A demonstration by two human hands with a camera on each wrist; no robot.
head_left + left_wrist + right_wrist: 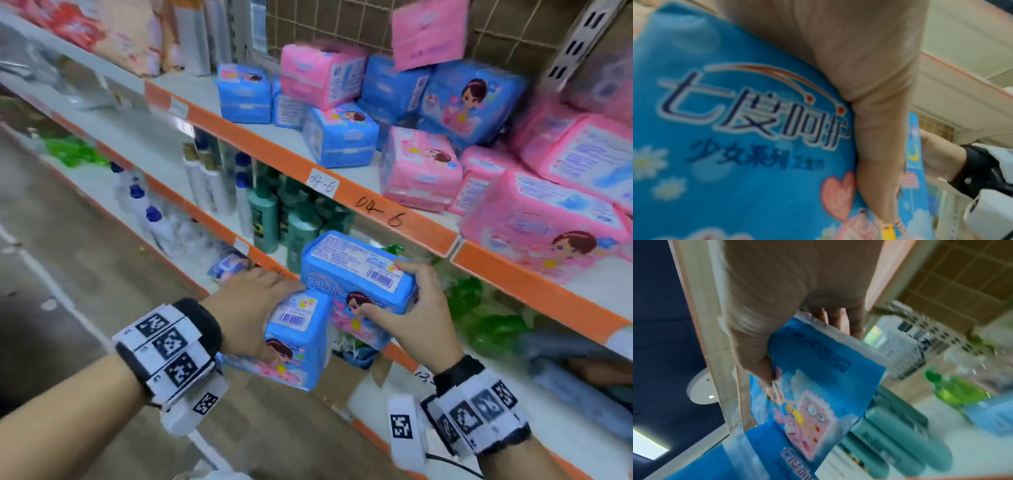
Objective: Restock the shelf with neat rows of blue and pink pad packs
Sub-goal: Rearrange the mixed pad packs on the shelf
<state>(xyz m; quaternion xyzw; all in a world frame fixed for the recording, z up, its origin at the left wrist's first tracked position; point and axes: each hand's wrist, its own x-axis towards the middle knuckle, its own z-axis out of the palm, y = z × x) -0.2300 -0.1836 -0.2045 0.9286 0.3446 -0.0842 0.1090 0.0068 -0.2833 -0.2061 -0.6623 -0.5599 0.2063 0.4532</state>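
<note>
The right hand clamps one blue pad pack, thumb on its printed face, fingers over the far edge; the left hand curls round a second blue pack just below, the two touching. Both hang in front of the lower shelves (well short of shelf 04-6). Best to lift them level and slide them beside the jumbled blue packs, not among the pink packs.

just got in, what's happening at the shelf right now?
A person is restocking pad packs. The left hand holds one blue pack and the right hand holds a second blue pack, both in front of and below the shelf labelled 04-6. On that shelf blue packs and pink packs lie in a loose jumble, not yet in rows.
</note>
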